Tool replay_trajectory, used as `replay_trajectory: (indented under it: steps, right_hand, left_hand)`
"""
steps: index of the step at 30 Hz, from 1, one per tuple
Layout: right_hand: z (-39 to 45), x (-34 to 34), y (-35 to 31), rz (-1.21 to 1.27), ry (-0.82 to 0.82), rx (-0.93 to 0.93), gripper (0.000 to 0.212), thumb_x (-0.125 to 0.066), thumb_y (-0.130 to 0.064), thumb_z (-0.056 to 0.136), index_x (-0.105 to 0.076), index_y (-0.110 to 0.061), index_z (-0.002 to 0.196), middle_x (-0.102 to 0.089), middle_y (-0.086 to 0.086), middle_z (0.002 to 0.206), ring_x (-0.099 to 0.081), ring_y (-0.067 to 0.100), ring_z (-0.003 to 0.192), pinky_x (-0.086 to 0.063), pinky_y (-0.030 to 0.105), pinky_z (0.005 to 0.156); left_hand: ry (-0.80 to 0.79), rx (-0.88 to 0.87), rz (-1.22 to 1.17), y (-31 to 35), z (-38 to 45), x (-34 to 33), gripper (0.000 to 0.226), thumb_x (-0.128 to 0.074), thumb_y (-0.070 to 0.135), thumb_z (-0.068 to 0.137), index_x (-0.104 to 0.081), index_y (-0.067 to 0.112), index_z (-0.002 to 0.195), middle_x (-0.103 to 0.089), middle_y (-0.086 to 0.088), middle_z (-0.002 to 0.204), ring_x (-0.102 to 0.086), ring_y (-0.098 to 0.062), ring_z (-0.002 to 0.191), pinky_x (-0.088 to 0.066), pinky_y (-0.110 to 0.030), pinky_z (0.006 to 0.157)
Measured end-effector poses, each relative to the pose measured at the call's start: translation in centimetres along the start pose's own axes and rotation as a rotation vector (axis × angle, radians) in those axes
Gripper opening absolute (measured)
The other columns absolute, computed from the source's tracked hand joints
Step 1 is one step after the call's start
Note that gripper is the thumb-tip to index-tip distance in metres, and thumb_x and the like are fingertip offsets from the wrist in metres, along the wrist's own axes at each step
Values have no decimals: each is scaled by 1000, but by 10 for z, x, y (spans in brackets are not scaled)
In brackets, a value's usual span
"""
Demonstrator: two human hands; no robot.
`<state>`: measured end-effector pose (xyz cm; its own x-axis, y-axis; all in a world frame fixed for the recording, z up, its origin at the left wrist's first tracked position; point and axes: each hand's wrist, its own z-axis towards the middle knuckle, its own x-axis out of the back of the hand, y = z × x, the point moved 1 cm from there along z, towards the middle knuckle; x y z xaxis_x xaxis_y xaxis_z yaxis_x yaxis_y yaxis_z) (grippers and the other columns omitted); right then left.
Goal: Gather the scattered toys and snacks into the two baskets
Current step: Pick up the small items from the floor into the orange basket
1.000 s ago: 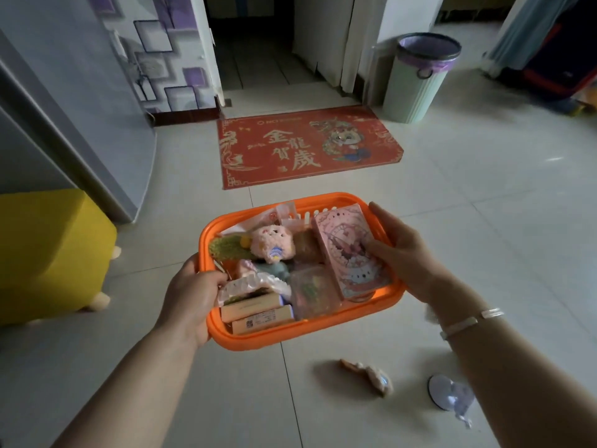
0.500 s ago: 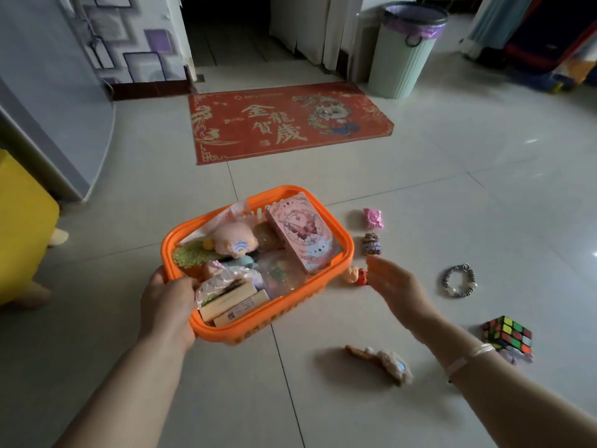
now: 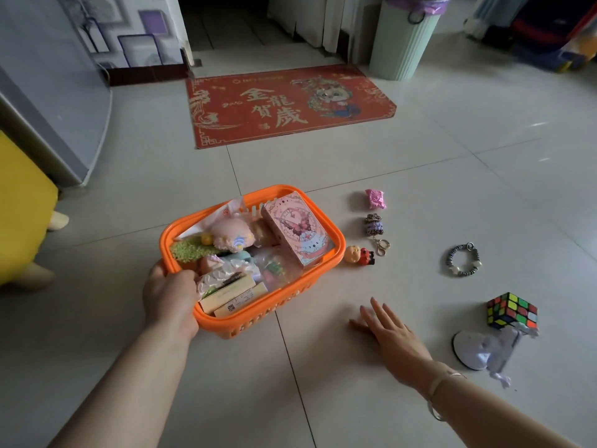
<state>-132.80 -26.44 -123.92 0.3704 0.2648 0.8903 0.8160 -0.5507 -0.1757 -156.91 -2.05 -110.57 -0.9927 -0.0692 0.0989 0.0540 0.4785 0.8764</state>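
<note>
The left hand (image 3: pixel 171 294) grips the near left corner of an orange basket (image 3: pixel 336 244), thumb over the rim; whether the basket rests on the tiled floor (image 3: pixel 323 399) or is held just above it cannot be told. The basket is packed: a pink box (image 3: pixel 295 232) printed with a butterfly lies along its right side, a pink plush toy (image 3: pixel 232 236) sits near the far left, a green fuzzy piece (image 3: pixel 187 250) lies at the left wall, and two flat cream packets (image 3: pixel 234 294) lie at the near edge. The right hand (image 3: pixel 392 334) is spread flat, fingers straight, low over the floor to the right of the basket and holding nothing. On the floor just beside the basket's right wall lies a small doll figure (image 3: pixel 358 255); beyond it are a keychain (image 3: pixel 374 229) and a pink wrapped candy (image 3: pixel 375 198). Farther right lie a beaded bracelet (image 3: pixel 463 260), a puzzle cube (image 3: pixel 512 310), and nearer, a white round object (image 3: pixel 468 347) with ribbon. A red doormat (image 3: pixel 290 105) and a pale green bin (image 3: pixel 403 37) stand at the far side.
</note>
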Motion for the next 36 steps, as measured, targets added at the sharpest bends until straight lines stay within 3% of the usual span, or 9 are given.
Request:
replay_trajectory:
  steps: [6,10,16,20,23,27,30,32,36]
  right_hand:
    - [0,3,-2,22,-22,-23,81,-34,7,90,-1,-32,153,16,-6,159,5,16,148,-22,30,115]
    - [-7,0,2,138,41,-77,68,-35,1,93,-16,-27,152,5,-4,161,-14,20,147,-34,32,107]
    - [2,57,5,476,625,-202,45,-49,-8,95,-45,-17,140,-35,10,148,-51,35,118,-44,39,86]
    - [5,126,-44,533,934,105,42,-53,-10,95,-55,-24,133,-52,5,115,-48,12,95,-39,26,77]
    - [11,151,-97,360,978,442,33,-53,-21,94,-64,-18,125,-63,6,102,-55,26,98,-46,37,83]
    - [23,162,-154,99,898,629,34,-59,-22,90,-64,-26,124,-61,9,121,-48,34,121,-36,49,103]
    - [35,152,-168,-72,543,566,48,-53,-27,94,-43,-40,139,-21,8,157,-10,32,146,-7,58,116]
    - [40,138,-168,-141,357,552,49,-38,-41,98,-28,-44,146,-1,2,161,5,29,147,-1,57,116]
    - [45,128,-171,-114,219,542,55,-29,-59,95,-20,-45,148,2,-1,161,6,28,147,-3,55,116]
  left_hand:
    - [-13,-10,41,-3,-5,-1,45,-51,-6,86,-68,22,116,-70,-11,98,-67,-26,70,-50,-27,53]
    - [-22,-9,55,-7,-11,0,45,-51,-5,85,-68,25,115,-69,-7,93,-67,-25,71,-49,-26,53]
    - [-39,-12,90,-11,-19,3,42,-51,-4,87,-67,25,113,-69,-5,90,-68,-25,72,-50,-26,51]
    - [-61,-14,108,-16,-28,2,40,-51,-5,85,-67,25,106,-70,-8,91,-68,-28,74,-54,-30,56]
    - [-97,-15,98,-21,-39,-3,37,-53,-6,81,-69,20,102,-72,-11,96,-68,-30,81,-58,-36,71]
    - [-155,-18,97,-30,-53,-8,36,-53,-11,79,-69,17,93,-70,-7,88,-64,-25,75,-52,-29,65]
    - [-178,-16,105,-34,-58,-8,36,-56,-10,79,-71,16,99,-73,-6,90,-67,-24,78,-52,-28,65]
    - [-176,-12,132,-36,-59,-7,37,-55,-7,81,-72,17,104,-74,-8,94,-68,-24,80,-51,-28,63]
    - [-179,18,115,-41,-58,-5,39,-56,-6,84,-71,18,110,-73,-9,99,-67,-22,80,-47,-26,58]
